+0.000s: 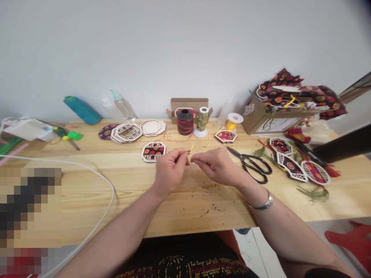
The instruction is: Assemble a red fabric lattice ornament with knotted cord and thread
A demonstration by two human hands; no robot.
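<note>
My left hand [171, 169] is closed in a pinch on a short yellow cord [191, 147], whose end sticks up past the fingertips. Close beside it, my right hand [216, 165] has its thumb and fingers pressed together; anything between them is too small to make out. To the left lies an octagonal wooden-framed patterned piece [153, 151], partly behind my left hand. Black-handled scissors [255, 164] rest just right of my right hand. Beyond the hands, a fan-shaped framed piece [225, 136] lies in front of a yellow cord spool [233, 122].
Along the wall stand a red-and-black thread spool [184, 122], a gold thread spool [202, 120] and a cardboard box [263, 117] heaped with patterned fabric. Wooden frames [127, 132] are stacked left. Several tasselled pieces [291, 167] lie right. A white cable [98, 170] crosses the left side.
</note>
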